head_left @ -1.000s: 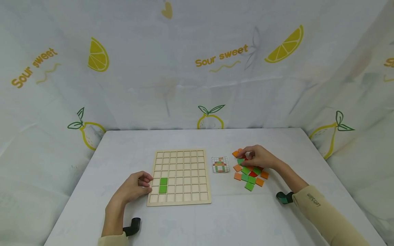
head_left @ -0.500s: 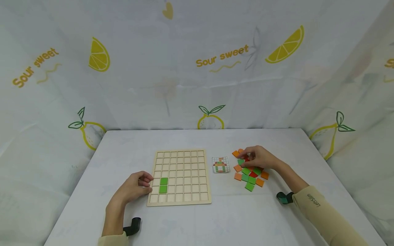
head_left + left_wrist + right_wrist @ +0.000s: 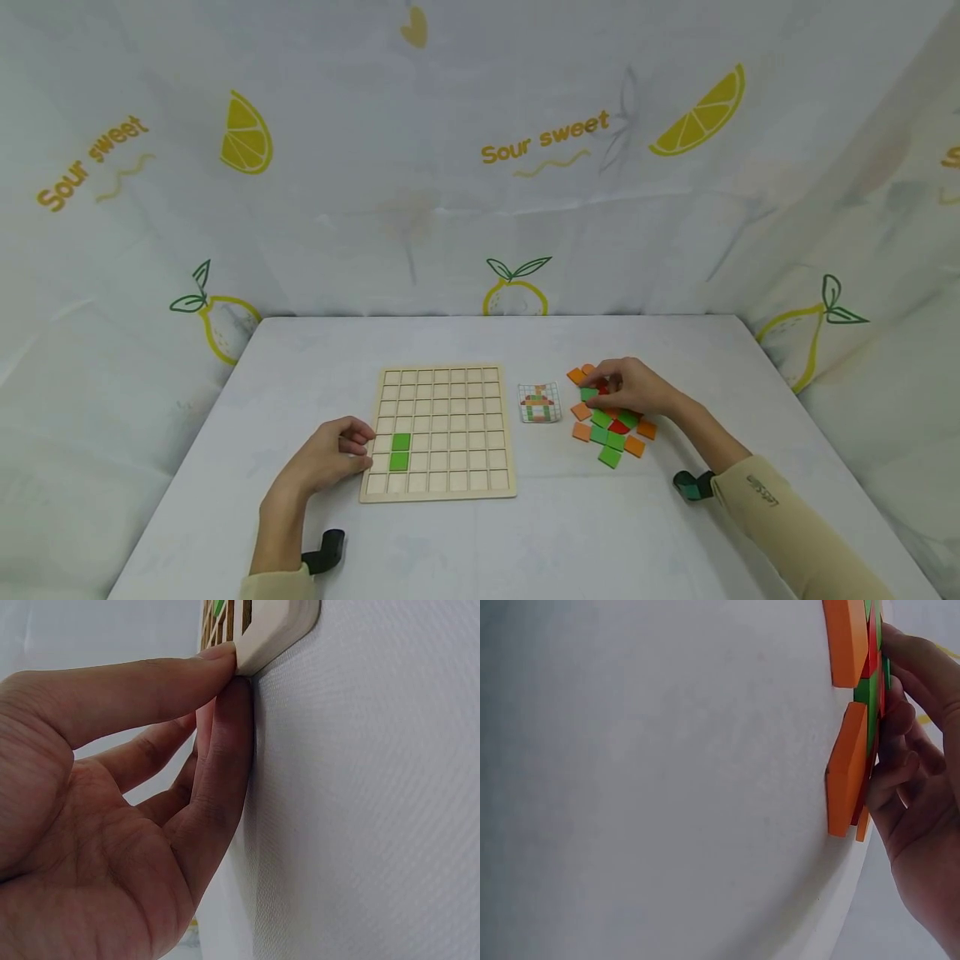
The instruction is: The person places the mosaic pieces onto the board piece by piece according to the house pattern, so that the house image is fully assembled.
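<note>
At the left edge of a pale wooden grid board (image 3: 437, 501), my left hand (image 3: 322, 458) pinches the rim, thumb on top and a finger against the side. In the left wrist view the hand (image 3: 112, 795) grips the board's corner (image 3: 277, 630). Two green tiles (image 3: 400, 462) fill neighbouring squares in one column. My right hand (image 3: 633, 387) lies over the pile, its thumb and finger apart around a green tile (image 3: 588, 394); a firm hold is not visible. In the right wrist view, the hand's (image 3: 930, 787) fingers touch the pile behind an orange tile (image 3: 846, 772).
A small patterned card (image 3: 539, 403) lies between the board and the pile. Orange (image 3: 633, 447), green (image 3: 610, 457) and red (image 3: 618, 427) tiles lie loosely together, some overlapping. Behind the white table (image 3: 480, 550) hangs a cloth printed with lemons (image 3: 515, 297).
The head view has shifted very slightly. Both hands, the board and the tiles keep nearly the same places.
</note>
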A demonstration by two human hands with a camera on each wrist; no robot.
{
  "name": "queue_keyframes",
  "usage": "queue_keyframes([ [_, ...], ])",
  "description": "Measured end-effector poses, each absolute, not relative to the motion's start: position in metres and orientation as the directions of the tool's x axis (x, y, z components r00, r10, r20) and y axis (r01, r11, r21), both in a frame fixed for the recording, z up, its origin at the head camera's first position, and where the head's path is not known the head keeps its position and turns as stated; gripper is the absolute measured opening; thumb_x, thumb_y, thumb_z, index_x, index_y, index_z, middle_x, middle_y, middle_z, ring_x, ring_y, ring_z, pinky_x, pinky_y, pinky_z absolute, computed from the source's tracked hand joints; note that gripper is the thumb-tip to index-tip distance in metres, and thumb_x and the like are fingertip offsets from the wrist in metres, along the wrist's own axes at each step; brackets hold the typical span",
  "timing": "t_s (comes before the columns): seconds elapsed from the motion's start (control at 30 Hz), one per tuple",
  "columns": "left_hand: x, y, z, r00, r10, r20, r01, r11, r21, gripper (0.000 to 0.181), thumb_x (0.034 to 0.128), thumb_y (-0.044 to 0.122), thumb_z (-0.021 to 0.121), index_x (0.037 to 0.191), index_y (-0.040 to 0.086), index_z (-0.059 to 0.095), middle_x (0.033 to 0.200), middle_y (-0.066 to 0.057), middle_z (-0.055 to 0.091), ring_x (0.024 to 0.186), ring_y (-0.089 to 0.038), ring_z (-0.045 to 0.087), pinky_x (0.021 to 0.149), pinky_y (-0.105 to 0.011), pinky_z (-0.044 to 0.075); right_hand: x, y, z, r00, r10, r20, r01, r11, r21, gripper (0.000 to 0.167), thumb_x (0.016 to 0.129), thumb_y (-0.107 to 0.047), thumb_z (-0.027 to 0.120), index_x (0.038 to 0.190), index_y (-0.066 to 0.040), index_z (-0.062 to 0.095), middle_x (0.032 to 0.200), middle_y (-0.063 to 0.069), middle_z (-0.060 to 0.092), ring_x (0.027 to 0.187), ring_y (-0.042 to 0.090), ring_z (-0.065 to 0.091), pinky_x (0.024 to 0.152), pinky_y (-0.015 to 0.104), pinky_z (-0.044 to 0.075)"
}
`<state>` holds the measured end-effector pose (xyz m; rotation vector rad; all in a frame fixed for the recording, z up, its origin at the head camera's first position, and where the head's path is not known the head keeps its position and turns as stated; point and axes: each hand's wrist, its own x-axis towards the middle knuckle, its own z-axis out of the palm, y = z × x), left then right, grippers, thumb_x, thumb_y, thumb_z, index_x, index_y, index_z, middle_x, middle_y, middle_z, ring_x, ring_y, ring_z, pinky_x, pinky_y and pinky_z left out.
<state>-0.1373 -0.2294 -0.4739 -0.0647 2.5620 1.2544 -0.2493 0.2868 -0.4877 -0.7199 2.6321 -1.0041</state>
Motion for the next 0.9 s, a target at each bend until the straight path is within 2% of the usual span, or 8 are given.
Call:
queue_keyframes([
  [0.47, -0.137, -0.229, -0.473, -0.96, 0.097, -0.263, -0.149, 0.618, 0.772, 0.034, 0.0807, -0.002, 0.08, 0.111, 0.003, 0.066, 0.101, -0.009, 0.064, 0.091, -0.017, 0.06, 0.075, -0.028, 0.05, -0.247, 0.273, -0.474, -0.839, -0.536, 0.091, -0.442, 0.575, -0.689, 0.03, 0.085, -0.025, 0.084, 0.111, -0.012, 0.077, 0.094, 0.001, 0.071, 0.066, 0.014, 0.057, 0.055, 0.021, 0.046],
  [0.67, -0.137, -0.23, -0.472, -0.959, 0.1, -0.264, -0.149, 0.614, 0.775, 0.034, 0.0811, -0.002, 0.079, 0.112, 0.003, 0.066, 0.102, -0.01, 0.064, 0.091, -0.017, 0.06, 0.075, -0.028, 0.051, -0.244, 0.255, -0.461, -0.808, -0.57, 0.151, -0.497, 0.519, -0.696, 0.028, 0.087, -0.019, 0.082, 0.112, -0.008, 0.076, 0.102, 0.001, 0.073, 0.069, 0.015, 0.055, 0.062, 0.023, 0.049],
  [0.9, -0.137, -0.229, -0.472, -0.958, 0.092, -0.27, -0.159, 0.615, 0.772, 0.034, 0.081, -0.002, 0.08, 0.112, 0.003, 0.066, 0.102, -0.01, 0.064, 0.092, -0.018, 0.06, 0.076, -0.029, 0.051, -0.24, 0.231, -0.452, -0.782, -0.593, 0.192, -0.531, 0.471, -0.704, 0.026, 0.088, -0.021, 0.081, 0.112, -0.011, 0.076, 0.105, 0.002, 0.073, 0.072, 0.016, 0.058, 0.063, 0.027, 0.051],
])
